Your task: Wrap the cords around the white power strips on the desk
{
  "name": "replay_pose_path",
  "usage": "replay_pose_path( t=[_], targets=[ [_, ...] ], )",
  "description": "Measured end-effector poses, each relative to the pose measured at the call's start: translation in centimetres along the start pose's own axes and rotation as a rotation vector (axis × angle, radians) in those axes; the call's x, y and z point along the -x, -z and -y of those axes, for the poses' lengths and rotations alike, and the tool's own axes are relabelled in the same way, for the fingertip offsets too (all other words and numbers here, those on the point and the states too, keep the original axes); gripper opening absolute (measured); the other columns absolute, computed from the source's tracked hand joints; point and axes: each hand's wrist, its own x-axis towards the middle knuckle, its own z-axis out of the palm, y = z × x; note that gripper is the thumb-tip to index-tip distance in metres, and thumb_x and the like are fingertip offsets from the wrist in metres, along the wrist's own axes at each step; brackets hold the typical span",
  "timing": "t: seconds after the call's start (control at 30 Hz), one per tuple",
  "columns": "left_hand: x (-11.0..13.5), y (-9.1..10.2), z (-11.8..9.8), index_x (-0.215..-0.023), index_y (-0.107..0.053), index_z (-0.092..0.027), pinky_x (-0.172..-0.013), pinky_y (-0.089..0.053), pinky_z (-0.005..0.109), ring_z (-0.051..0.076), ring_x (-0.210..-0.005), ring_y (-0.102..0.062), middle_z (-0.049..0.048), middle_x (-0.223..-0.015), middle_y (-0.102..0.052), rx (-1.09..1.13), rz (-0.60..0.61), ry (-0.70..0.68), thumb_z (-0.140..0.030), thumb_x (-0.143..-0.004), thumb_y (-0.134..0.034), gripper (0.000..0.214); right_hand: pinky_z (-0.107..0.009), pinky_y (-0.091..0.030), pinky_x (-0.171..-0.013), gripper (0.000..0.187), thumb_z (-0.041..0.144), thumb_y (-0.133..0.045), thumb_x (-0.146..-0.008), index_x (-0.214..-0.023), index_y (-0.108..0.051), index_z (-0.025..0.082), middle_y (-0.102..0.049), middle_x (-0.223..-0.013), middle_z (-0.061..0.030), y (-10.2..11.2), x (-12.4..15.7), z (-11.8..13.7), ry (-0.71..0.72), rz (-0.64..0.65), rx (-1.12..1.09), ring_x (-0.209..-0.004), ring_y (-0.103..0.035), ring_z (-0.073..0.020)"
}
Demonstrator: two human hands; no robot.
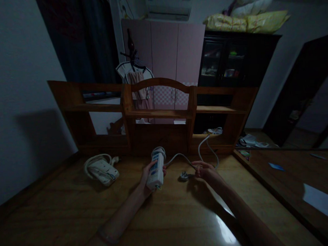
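Note:
My left hand [148, 176] is wrapped around a white power strip [156, 174] with blue sockets, tilted up above the wooden desk. Part of its cord is coiled round the far end. From there the grey-white cord [178, 155] arcs across to my right hand [204, 170], whose fingers are closed on it. Close to those fingers, a plug [184, 177] is seen just over the desk. Behind my right hand a loop of pale cable [200, 147] rises to the shelf; whether it joins the held cord I cannot tell.
A second white power strip [103, 171], its cord wrapped around it, lies at the left on the desk [168, 220]. A wooden shelf unit [160, 137] stands along the back edge. At right, a lower brown surface [288, 175] holds white paper [323, 203] and a blue card [276, 166].

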Motion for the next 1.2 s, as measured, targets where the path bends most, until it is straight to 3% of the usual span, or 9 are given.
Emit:
replay_pose_path(
  t=[0.13, 0.27, 0.5, 1.2],
  targets=[
    [0.01, 0.04, 0.01, -0.105, -0.051, -0.006, -0.056, -0.056, 0.029, 0.018, -0.059, -0.063, 0.0111, -0.077, -0.062, 0.001, 0.006, -0.005, -0.026, -0.084, -0.053, 0.03, -0.024, -0.037, -0.057, 0.013, 0.012, -0.054, -0.054, -0.065, -0.061, 0.018, -0.057, -0.056, 0.0014, 0.02, 0.0, -0.05, 0.036, 0.016, 0.003, -0.055, -0.049, -0.0117],
    [0.11, 0.03, 0.05, -0.104, -0.051, -0.006, -0.058, -0.057, 0.029, 0.017, -0.059, -0.064, 0.011, -0.078, -0.062, 0.009, 0.006, -0.013, -0.027, -0.084, -0.053, 0.028, -0.024, -0.038, -0.058, 0.008, 0.011, -0.055, -0.052, -0.054, -0.053, 0.018, -0.059, -0.06, 0.0003, -0.12, 0.26, 0.4, 0.071, -0.032, 0.014, -0.059, -0.05, -0.0124],
    [-0.15, 0.3, -0.09, -0.106, -0.051, -0.005, -0.057, -0.057, 0.03, 0.018, -0.06, -0.064, 0.0119, -0.078, -0.063, 0.014, 0.001, 0.002, -0.027, -0.085, -0.051, 0.03, -0.03, -0.045, -0.076, 0.008, 0.015, -0.062, -0.057, -0.058, -0.055, 0.018, -0.065, -0.095, -0.0045, -0.09, 0.45, 0.4, 0.089, -0.073, -0.016, -0.091, -0.057, -0.0198],
    [0.05, 0.19, -0.18, -0.106, -0.051, -0.004, -0.059, -0.058, 0.029, 0.018, -0.062, -0.065, 0.0127, -0.079, -0.063, 0.016, 0.011, 0.007, -0.027, -0.087, -0.047, 0.03, -0.03, -0.045, -0.079, 0.008, 0.012, -0.06, -0.06, -0.06, -0.055, 0.018, -0.064, -0.102, -0.0038, -0.32, 0.39, 0.02, 0.129, -0.081, -0.007, -0.096, -0.056, -0.0202]
  ],
)
